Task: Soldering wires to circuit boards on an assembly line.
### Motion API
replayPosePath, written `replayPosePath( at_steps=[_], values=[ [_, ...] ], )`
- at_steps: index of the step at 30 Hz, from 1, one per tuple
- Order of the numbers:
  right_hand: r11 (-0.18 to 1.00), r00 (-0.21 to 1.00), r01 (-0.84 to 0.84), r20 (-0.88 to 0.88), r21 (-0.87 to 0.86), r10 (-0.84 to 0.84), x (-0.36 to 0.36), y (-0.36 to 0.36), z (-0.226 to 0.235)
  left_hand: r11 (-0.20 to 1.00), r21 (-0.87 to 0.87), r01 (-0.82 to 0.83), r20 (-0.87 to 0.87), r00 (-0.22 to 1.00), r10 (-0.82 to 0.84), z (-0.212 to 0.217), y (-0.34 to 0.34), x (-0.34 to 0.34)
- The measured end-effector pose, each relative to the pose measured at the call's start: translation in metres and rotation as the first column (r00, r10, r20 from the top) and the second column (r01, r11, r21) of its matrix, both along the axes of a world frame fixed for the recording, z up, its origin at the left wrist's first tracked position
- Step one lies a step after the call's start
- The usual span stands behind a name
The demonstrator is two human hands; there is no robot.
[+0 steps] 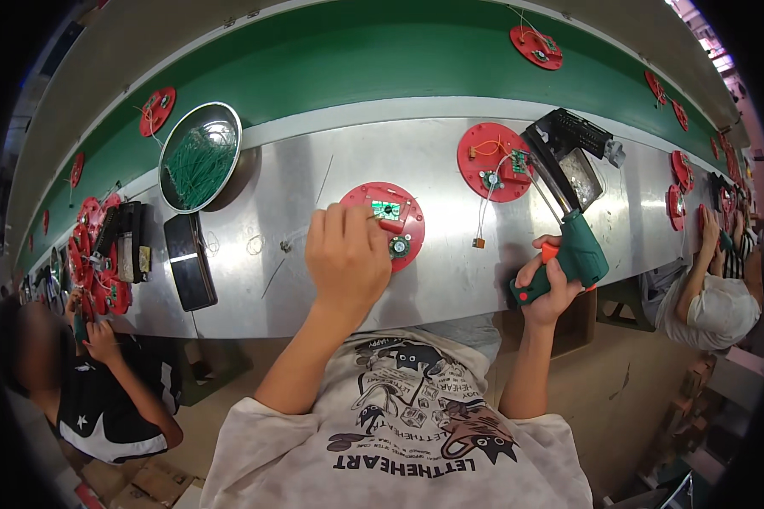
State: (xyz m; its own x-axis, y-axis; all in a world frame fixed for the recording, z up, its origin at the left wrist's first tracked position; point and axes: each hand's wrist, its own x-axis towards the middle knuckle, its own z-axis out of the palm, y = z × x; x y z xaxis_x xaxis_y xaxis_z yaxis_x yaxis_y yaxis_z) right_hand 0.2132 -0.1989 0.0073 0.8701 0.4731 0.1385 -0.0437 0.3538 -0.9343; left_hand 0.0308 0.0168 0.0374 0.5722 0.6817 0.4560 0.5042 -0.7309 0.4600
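My left hand (348,254) is closed, with its fingers curled down over the near left part of a red round plate (412,212). What the fingers pinch, if anything, is hidden beneath them. A small green circuit board (387,209) shows on that plate just beyond the knuckles. My right hand (548,284) is wrapped round the handle of a green pistol-shaped soldering iron (582,253). Its thin metal shaft points away from me, beside a black soldering iron stand (569,140). Left of the stand lies a second red plate (488,153) with wires and a board.
A steel bowl of green wires (202,161) and a dark phone (190,263) lie on the metal table (314,136) to my left. Beyond runs a green belt (356,68) carrying red plates. Co-workers sit at both sides; another stand (127,242) is at left.
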Motion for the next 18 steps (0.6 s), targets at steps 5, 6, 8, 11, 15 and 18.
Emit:
replayPosePath(
  at_steps=[5, 6, 8, 11, 15, 18],
  values=[
    [1.0, 1.0, 0.022, 0.011, -0.004, -0.022, -0.001, -0.002, 0.0, 0.984, 0.168, 0.05, 0.026, 0.998, -0.055, -0.02, -0.007, 0.013],
    [1.0, 1.0, 0.024, 0.02, -0.001, -0.024, -0.001, -0.001, 0.001, 0.98, 0.163, 0.115, 0.016, 0.993, -0.119, -0.024, -0.006, 0.011],
    [1.0, 1.0, 0.026, 0.004, 0.009, -0.026, -0.002, 0.0, 0.0, 0.961, 0.112, 0.252, 0.023, 0.966, -0.256, -0.031, 0.016, -0.002],
    [1.0, 1.0, 0.021, 0.002, 0.006, -0.021, -0.002, -0.001, 0.0, 0.889, 0.073, 0.451, 0.062, 0.888, -0.456, -0.015, 0.063, -0.03],
    [0.996, 0.998, -0.007, 0.069, -0.09, 0.013, -0.007, 0.0, 0.003, 0.952, 0.208, 0.225, 0.178, 0.948, -0.263, 0.018, 0.064, -0.06],
    [0.997, 0.997, -0.064, 0.041, -0.046, 0.066, -0.03, 0.008, 0.014, 0.962, -0.192, 0.193, 0.278, 0.951, -0.135, 0.029, 0.023, -0.075]
  ],
)
